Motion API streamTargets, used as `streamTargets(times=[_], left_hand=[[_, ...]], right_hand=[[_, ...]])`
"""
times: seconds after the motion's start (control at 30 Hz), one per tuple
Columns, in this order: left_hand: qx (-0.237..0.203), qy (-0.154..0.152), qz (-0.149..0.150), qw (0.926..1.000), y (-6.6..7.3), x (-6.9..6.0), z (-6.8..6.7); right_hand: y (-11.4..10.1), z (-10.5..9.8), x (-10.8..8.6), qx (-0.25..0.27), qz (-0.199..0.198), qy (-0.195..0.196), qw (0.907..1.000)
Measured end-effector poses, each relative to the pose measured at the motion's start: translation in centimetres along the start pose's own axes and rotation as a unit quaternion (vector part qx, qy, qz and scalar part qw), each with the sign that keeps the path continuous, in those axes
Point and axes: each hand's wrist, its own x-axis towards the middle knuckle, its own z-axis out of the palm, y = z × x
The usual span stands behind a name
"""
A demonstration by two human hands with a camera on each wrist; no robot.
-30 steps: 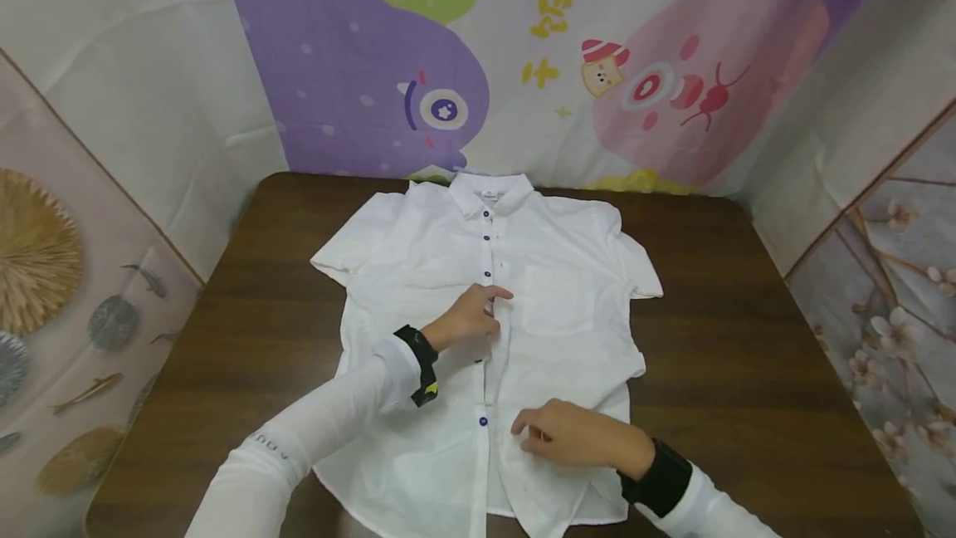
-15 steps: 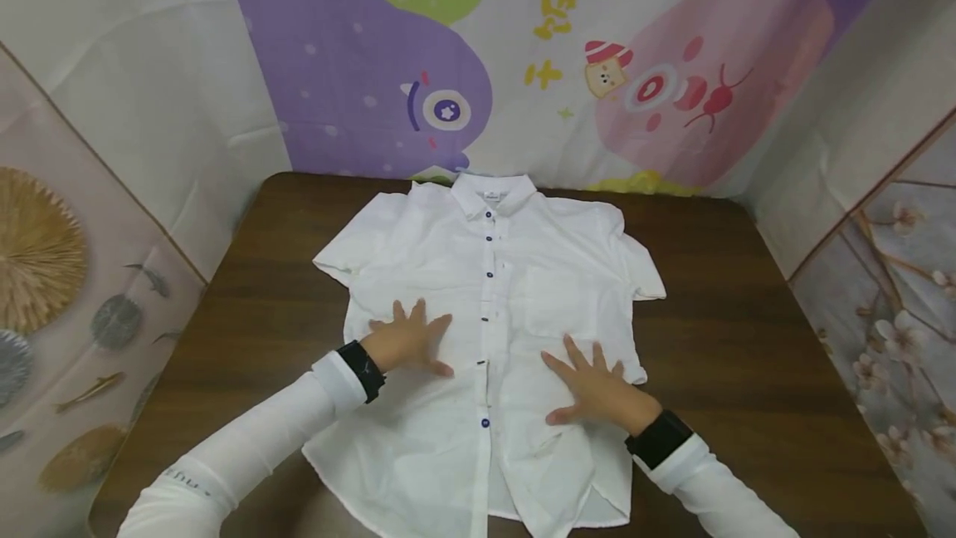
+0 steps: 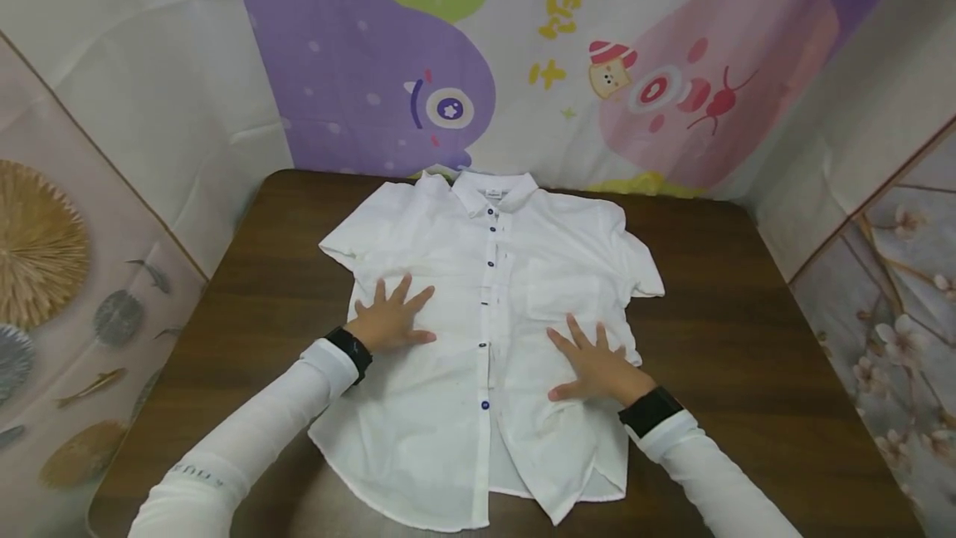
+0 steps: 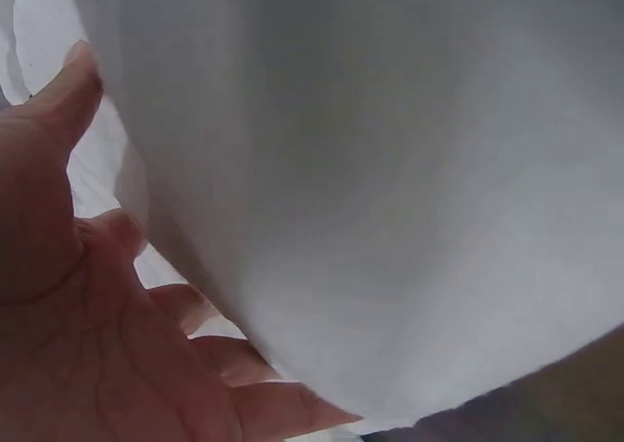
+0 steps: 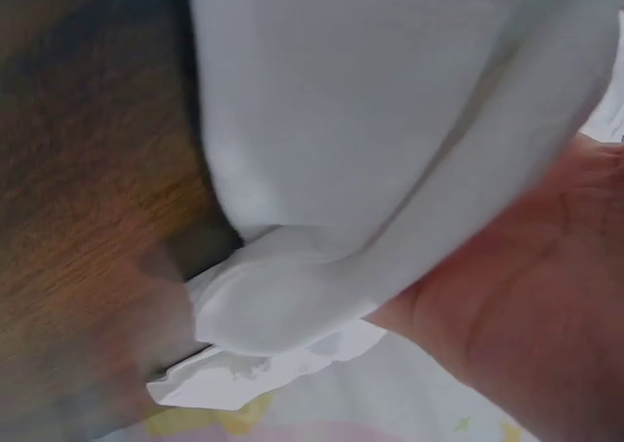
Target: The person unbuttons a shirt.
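A white short-sleeved shirt [image 3: 441, 405] lies front up, its collar [image 3: 496, 189] toward the back. Dark blue buttons [image 3: 485, 405] run down its front, beside a chest pocket [image 3: 562, 297]. My left hand [image 3: 388, 324] rests on the shirt's left half with fingers spread. Lower on the right half, below the pocket, my right hand [image 3: 593, 368] also lies with spread fingers. In the left wrist view, white cloth [image 4: 370, 198] hides part of the fingers. The right wrist view has a fold of cloth [image 5: 409, 237] covering the fingers, with the palm [image 5: 526, 305] beside it.
The dark brown wooden table [image 3: 747, 355] extends on both sides of the shirt. A cartoon-printed curtain [image 3: 538, 131] hangs behind its back edge. Patterned panels [image 3: 889, 339] stand at the left and right.
My left hand left the button line, spread its fingers and moved left on the shirt. My right hand uncurled and moved up and right. Lately the shirt's lower edge has shifted slightly up.
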Motion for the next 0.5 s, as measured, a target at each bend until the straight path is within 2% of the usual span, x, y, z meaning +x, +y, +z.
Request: streamTargets(times=[0.27,0.4,0.5], left_hand=[[-0.01,-0.023,-0.026,0.9993,-0.06,0.79,-0.19],[-0.007,-0.023,-0.022,0.9995,0.12,0.5,-0.31],[0.003,-0.009,-0.013,0.9999,0.36,-0.01,-0.49]], right_hand=[[0.63,0.0,0.53,-0.004,-0.004,0.005,1.0],[0.66,-0.01,0.38,-0.009,0.0,0.0,1.0],[0.66,-0.43,0.15,-0.007,-0.002,-0.009,0.9999]])
